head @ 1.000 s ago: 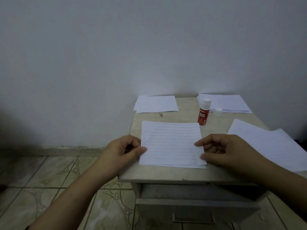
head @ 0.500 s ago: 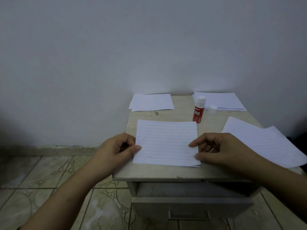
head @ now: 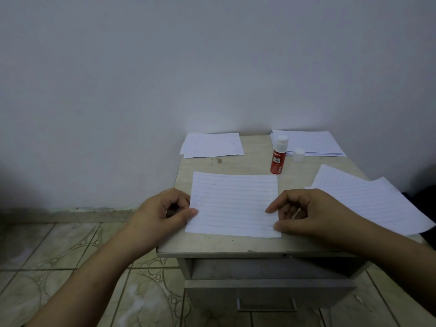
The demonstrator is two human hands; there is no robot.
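A lined white sheet (head: 232, 204) lies flat in the middle of a small table (head: 212, 244). My left hand (head: 162, 213) holds its left edge, with the thumb on top of the paper and the fingers curled beside it. At the sheet's right edge, my right hand (head: 306, 213) grips with the index fingertip and thumb on the paper and the other fingers curled. A red glue stick (head: 278, 155) stands upright and uncapped just behind the sheet. Its white cap (head: 298, 155) sits to its right.
A paper stack (head: 212, 145) lies at the table's back left and another stack (head: 311, 142) at the back right. Loose lined sheets (head: 368, 201) overhang the right side. A drawer (head: 266, 293) stands partly out below the front edge. The floor is tiled and a wall is close behind.
Both hands stay at the sheet's side edges with hardly any movement. Only the view has shifted a little.
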